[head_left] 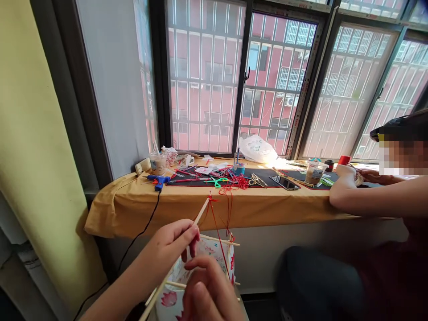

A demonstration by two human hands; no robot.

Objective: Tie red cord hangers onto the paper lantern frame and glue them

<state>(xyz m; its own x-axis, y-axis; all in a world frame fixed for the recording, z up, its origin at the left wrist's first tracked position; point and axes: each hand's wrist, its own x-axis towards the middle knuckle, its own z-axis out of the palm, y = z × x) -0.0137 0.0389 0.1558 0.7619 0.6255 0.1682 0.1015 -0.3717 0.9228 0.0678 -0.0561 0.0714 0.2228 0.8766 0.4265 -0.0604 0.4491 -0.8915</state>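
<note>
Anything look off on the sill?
The red thread looks odd: it sits in a loose tangle on the black mat, with strands hanging over the yellow cloth down to the wooden stick frame, so it could snag.

This is an indoor craft workspace, more like a home room or small studio than a factory. A barred window [207,80] fills the upper middle and right of the frame, looking onto a red apartment block [267,58] with an air conditioner unit [289,100] on its wall. Along the sill runs a bench [214,214] draped in mustard cloth and topped with black desk mats [187,183]. A blue hot glue gun [158,180], green-handled scissors [216,181], tangled red cord [236,181] and plastic drink cups [158,162] lie about. At the bottom of the frame is flower-printed paper on a bamboo stick frame [170,298]. A second person [374,191] works at the bench on the right.
</note>
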